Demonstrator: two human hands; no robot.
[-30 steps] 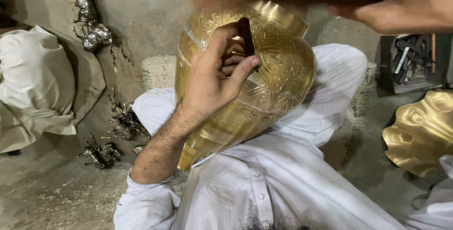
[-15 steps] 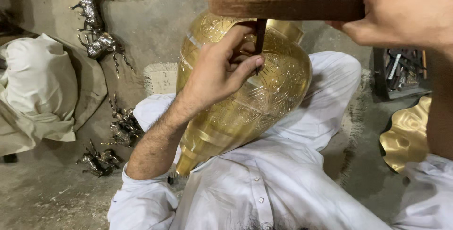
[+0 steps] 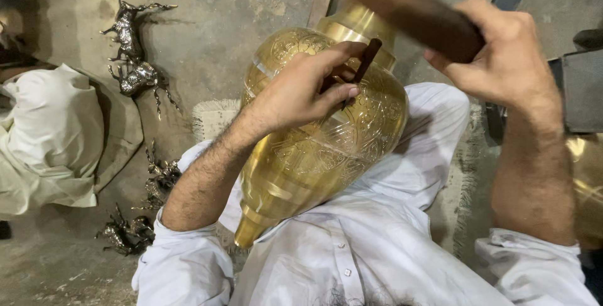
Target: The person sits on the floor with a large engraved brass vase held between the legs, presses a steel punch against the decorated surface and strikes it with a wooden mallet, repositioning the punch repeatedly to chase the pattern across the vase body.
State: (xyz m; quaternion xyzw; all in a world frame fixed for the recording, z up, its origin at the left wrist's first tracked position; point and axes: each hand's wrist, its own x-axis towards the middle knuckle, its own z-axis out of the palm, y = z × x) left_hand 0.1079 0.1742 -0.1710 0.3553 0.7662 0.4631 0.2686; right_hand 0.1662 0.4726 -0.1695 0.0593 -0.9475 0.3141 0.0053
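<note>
A large engraved brass vase (image 3: 314, 155) lies tilted across my lap, its neck pointing away. My left hand (image 3: 301, 89) rests on its shoulder and pinches a thin dark chisel (image 3: 363, 61) with the tip against the engraved surface. My right hand (image 3: 502, 55) is raised above and to the right, closed round the handle of a dark wooden mallet (image 3: 414, 14), whose head hangs just above the chisel's top. My white sleeves and trousers fill the lower part of the view.
Small dark metal animal figures (image 3: 135, 55) lie on the concrete floor at the left, with more (image 3: 135, 224) lower down. A bundle of white cloth (image 3: 56, 136) sits at the far left. Another brass piece (image 3: 587, 180) shows at the right edge.
The view has shifted and the vase sits more upright in frame. My right hand has swung the mallet from across the top to up-right of the chisel. My left hand keeps the chisel on the vase.
</note>
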